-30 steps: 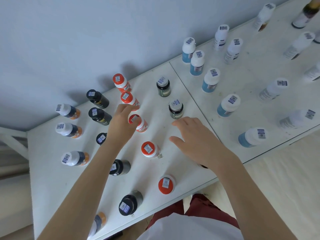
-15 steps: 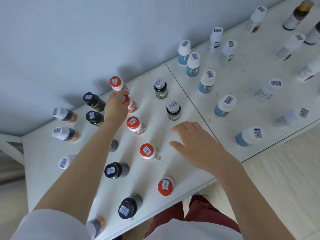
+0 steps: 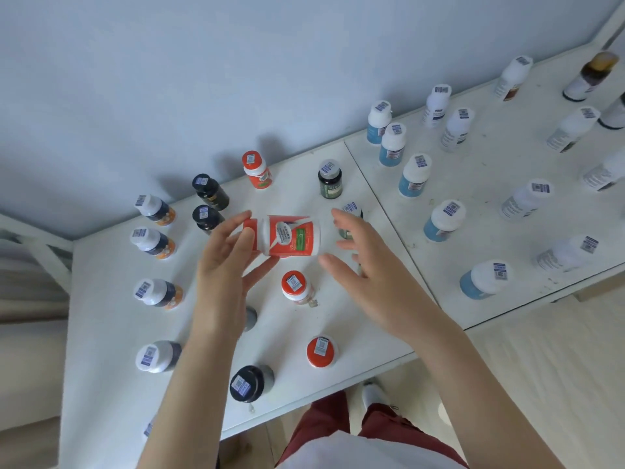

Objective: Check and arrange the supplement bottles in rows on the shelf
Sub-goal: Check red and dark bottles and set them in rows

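Left hand (image 3: 220, 265) grips the red-capped supplement bottle (image 3: 287, 235) at its cap end. The bottle lies sideways in the air above the white shelf (image 3: 101, 316), left section. Right hand (image 3: 368, 265) has its fingers spread and holds nothing, just beside the bottle's base; cannot tell if they touch.
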